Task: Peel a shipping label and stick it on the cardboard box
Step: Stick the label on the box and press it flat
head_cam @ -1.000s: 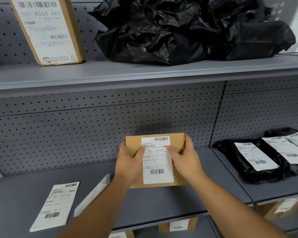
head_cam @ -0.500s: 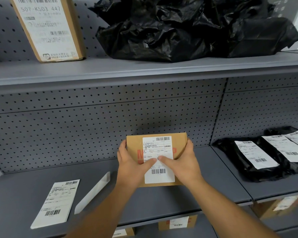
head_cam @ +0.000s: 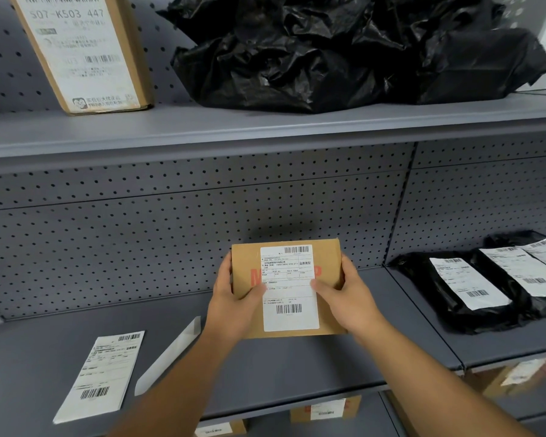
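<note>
A small cardboard box (head_cam: 328, 272) is held above the middle of the grey middle shelf (head_cam: 297, 367), its broad face toward the camera, with the white shipping label (head_cam: 289, 287) stuck flat on that face and partly covering red lettering. The left hand (head_cam: 234, 298) clasps the box's left edge, fingers wrapped behind and thumb lying at the label's left margin; the right hand (head_cam: 344, 298) clasps the right edge in the same way, thumb tip on the label's right margin. Both hands are closed round the box.

Toward the shelf's front-left corner lies a spare label sheet (head_cam: 103, 373), and just beside it, to the right, a blank white backing strip (head_cam: 167, 357). On the adjoining shelf section to the right lie black mailer bags (head_cam: 454, 298) bearing labels. On the upper shelf (head_cam: 202, 127), a labelled carton (head_cam: 85, 48) leans at the left and crumpled black bags (head_cam: 344, 52) fill the middle and right. Further boxes show on the shelf below; their contents cannot be told.

Compared with half a second earlier, the two thumbs, then meeting near the label's centre, now sit apart at its side margins; the box remains in about the same place.
</note>
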{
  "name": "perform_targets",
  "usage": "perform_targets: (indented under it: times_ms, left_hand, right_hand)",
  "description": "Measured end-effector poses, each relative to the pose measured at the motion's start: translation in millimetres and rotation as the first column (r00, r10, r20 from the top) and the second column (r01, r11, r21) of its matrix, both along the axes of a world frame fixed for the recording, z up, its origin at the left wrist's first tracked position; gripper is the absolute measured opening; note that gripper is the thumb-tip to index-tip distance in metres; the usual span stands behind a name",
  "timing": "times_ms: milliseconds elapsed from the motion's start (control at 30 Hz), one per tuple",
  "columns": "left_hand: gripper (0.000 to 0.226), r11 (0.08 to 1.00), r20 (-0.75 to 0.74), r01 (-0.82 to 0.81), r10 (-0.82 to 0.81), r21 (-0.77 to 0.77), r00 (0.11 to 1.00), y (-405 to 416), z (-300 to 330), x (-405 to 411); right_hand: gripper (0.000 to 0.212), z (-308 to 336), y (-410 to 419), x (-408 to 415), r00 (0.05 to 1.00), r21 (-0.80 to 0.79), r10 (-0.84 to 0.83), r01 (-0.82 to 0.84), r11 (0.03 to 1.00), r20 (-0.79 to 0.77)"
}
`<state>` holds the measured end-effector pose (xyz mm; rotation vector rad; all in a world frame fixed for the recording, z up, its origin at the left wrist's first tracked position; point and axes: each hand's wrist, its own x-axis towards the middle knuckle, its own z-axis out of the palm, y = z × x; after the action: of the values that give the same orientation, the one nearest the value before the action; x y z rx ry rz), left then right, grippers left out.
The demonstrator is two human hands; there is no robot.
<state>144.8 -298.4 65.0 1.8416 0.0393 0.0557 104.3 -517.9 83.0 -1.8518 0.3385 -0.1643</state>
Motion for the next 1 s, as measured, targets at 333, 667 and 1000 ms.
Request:
perform_targets:
  times_ms: [333, 667, 1000]
  left_hand:
    - [0.12, 0.996, 0.04, -0.047, 0.044, 0.077, 0.998, -21.7, -3.3, -14.3]
    - [0.109, 0.998, 0.07, 0.001, -0.005, 0.058, 0.998, -8.2, -11.2, -8.3]
    - [0.084, 0.998, 0.049, 0.065, -0.064, -0.017, 0.997, 3.5, -14.8, -13.6]
  right_hand:
    - [0.088, -12.0, 17.3, -0.8, 0.998, -0.107, -0.063, 0.063, 0.992, -0.003]
    - [0.077, -9.0, 1.6, 2.0, 0.999, -0.093, 0.013, -0.016, 0.996, -0.031]
    - [0.083, -10.0, -4.0, -3.8, 0.999, -0.001, 0.025, -0.025, 1.0, -0.047]
